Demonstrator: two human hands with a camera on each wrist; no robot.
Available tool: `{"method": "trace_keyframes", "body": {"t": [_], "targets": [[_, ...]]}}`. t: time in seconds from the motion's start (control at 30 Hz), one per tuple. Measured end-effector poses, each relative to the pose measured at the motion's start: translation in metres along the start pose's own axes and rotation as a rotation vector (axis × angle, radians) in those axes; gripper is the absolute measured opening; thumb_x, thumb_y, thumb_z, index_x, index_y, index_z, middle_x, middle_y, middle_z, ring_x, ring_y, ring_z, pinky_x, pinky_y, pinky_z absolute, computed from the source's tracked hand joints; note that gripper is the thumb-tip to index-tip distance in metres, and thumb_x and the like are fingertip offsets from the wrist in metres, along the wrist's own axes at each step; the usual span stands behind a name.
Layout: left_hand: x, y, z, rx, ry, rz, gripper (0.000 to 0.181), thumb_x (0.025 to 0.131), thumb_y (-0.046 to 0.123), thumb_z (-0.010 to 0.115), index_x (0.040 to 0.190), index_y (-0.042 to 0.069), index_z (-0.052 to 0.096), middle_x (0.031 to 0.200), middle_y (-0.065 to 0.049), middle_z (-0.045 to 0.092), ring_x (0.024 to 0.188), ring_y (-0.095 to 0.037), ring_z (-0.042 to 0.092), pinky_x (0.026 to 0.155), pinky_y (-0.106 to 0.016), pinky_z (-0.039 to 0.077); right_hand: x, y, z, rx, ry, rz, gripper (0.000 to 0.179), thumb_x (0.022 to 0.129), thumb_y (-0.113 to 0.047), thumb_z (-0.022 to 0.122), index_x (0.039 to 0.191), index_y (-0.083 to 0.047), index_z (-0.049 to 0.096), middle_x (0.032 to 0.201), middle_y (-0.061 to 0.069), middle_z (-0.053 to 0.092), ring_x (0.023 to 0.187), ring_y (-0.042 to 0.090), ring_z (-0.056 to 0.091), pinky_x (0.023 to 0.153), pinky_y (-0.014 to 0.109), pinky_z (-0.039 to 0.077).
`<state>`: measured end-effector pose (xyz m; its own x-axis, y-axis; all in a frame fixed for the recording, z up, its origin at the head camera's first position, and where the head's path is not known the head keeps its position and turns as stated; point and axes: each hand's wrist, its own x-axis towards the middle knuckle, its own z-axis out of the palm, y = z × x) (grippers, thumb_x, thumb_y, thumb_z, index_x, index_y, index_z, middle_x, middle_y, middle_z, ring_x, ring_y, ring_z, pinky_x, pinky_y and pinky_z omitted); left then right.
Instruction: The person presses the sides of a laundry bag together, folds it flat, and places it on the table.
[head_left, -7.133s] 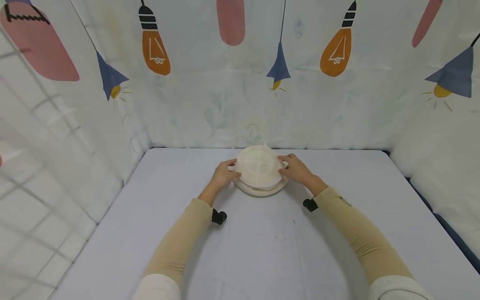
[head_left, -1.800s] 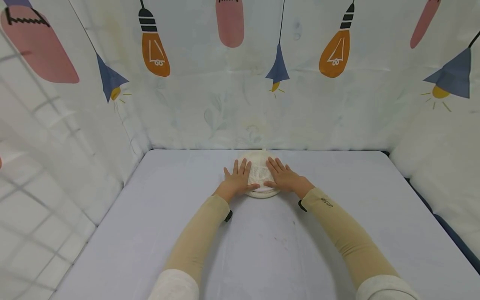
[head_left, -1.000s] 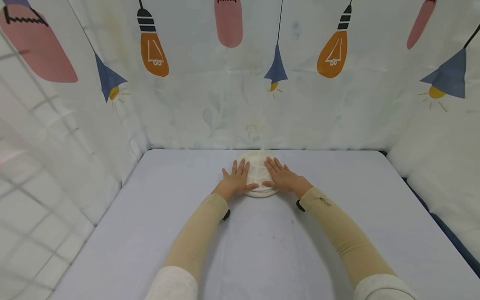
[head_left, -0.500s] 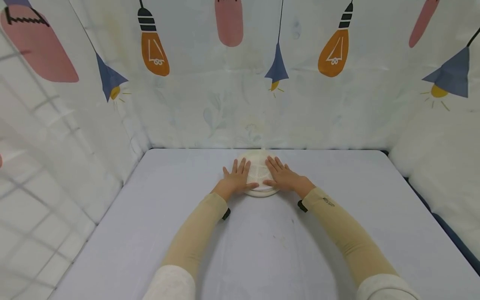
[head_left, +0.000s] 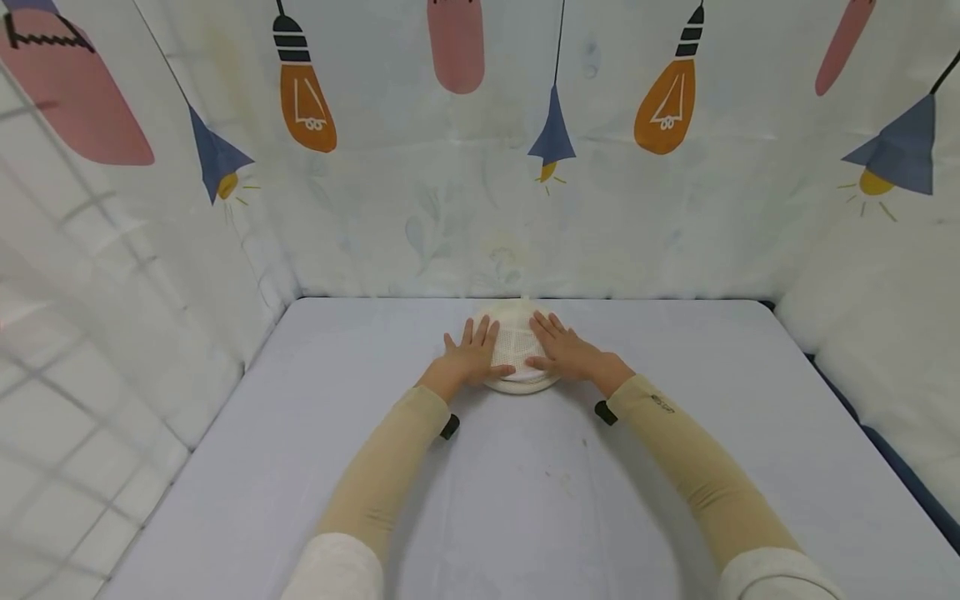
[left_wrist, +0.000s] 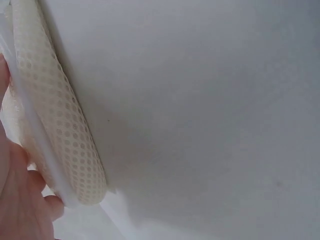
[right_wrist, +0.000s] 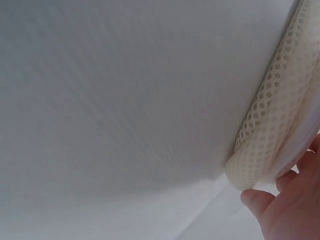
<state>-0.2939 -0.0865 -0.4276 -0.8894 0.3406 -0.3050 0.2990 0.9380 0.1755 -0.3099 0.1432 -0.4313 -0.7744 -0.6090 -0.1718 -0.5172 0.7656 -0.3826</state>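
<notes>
A round, cream-coloured mesh laundry bag [head_left: 516, 343] with a white band around it lies at the far edge of the table, squashed low. My left hand [head_left: 468, 360] rests on its left side, fingers straight and spread, thumb towards the middle. On the opposite side my right hand [head_left: 572, 354] presses down the same way, the two thumbs pointing at each other. Both wrist views show the puffed mesh edge of the bag, with fingertips at the white band. The parts of the bag under my palms are hidden.
The white table [head_left: 517, 500] has a few small dark marks in front of the bag. A white cloth [head_left: 360, 217] printed with lamps and bulbs hangs right behind the far edge. More white cloth closes in the left and right sides.
Seven seconds ago my hands held the bag by its sides, and it stood taller and domed. Since then both palms moved onto its top and it flattened. Over the last second almost nothing moved.
</notes>
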Motion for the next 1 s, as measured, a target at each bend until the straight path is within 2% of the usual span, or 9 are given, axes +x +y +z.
{"method": "trace_keyframes", "body": {"t": [0.2, 0.43, 0.63, 0.83, 1.0], "targets": [[0.0, -0.002, -0.003, -0.041, 0.032, 0.031, 0.097, 0.102, 0.063, 0.047, 0.165, 0.01, -0.005, 0.17, -0.012, -0.014, 0.155, -0.038, -0.013, 0.116, -0.072, 0.003, -0.001, 0.003, -0.004, 0.018, 0.03, -0.005, 0.087, 0.109, -0.045, 0.048, 0.162, 0.002, -0.002, 0.17, 0.019, -0.007, 0.155, 0.039, -0.009, 0.122, 0.06, 0.007], [0.003, -0.007, -0.004, -0.038, 0.075, 0.052, 0.1, 0.101, 0.064, 0.048, 0.165, 0.008, -0.004, 0.17, -0.013, -0.011, 0.155, -0.038, -0.011, 0.116, -0.072, 0.007, 0.005, 0.004, -0.007, 0.02, 0.061, -0.007, 0.089, 0.108, -0.044, 0.051, 0.162, 0.003, -0.001, 0.17, 0.02, -0.006, 0.154, 0.043, -0.008, 0.121, 0.061, 0.008], [0.006, -0.008, -0.006, -0.039, 0.085, 0.064, 0.105, 0.098, 0.063, 0.055, 0.165, 0.008, -0.004, 0.171, -0.011, -0.012, 0.154, -0.038, -0.013, 0.115, -0.073, 0.006, 0.015, 0.003, -0.007, -0.087, 0.072, -0.003, 0.095, 0.105, -0.05, 0.055, 0.162, 0.002, 0.001, 0.17, 0.018, -0.005, 0.154, 0.042, -0.006, 0.121, 0.061, 0.01], [0.007, -0.006, -0.006, -0.056, 0.067, 0.079, 0.107, 0.096, 0.062, 0.059, 0.165, 0.007, -0.003, 0.17, -0.012, -0.012, 0.154, -0.041, -0.013, 0.114, -0.075, 0.004, 0.018, 0.004, -0.009, -0.122, 0.038, 0.013, 0.099, 0.103, -0.051, 0.058, 0.162, 0.003, 0.0, 0.17, 0.019, -0.005, 0.154, 0.042, -0.005, 0.121, 0.06, 0.011], [0.008, -0.002, -0.006, -0.038, 0.053, 0.061, 0.107, 0.096, 0.061, 0.059, 0.165, 0.006, -0.002, 0.17, -0.012, -0.012, 0.154, -0.04, -0.014, 0.114, -0.074, 0.003, 0.018, 0.006, -0.008, -0.13, 0.015, 0.029, 0.099, 0.103, -0.052, 0.057, 0.162, 0.002, 0.0, 0.17, 0.018, -0.003, 0.155, 0.041, -0.004, 0.121, 0.059, 0.01]]}}
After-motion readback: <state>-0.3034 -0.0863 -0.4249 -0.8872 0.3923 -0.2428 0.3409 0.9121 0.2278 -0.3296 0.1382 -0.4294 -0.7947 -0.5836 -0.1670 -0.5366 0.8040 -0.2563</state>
